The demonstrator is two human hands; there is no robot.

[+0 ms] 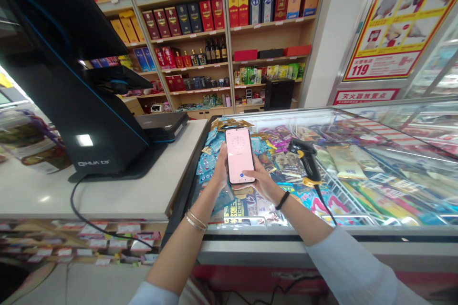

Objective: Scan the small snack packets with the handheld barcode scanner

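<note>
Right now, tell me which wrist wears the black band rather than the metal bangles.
The right wrist, beside the phone's lower right: its thin black band circles it behind the right hand. The left wrist carries two slim silver metal bangles instead.

phone in both hands above freezer lid, scanner right, register on counter left

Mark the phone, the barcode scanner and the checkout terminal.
Pink-screened smartphone point(239, 155), head view, screen middle.
Black handheld barcode scanner point(308, 164), head view, its handle.
Black checkout terminal point(89, 119), head view, stand's back.

A shop: stocked shelves, checkout terminal, freezer.
</note>
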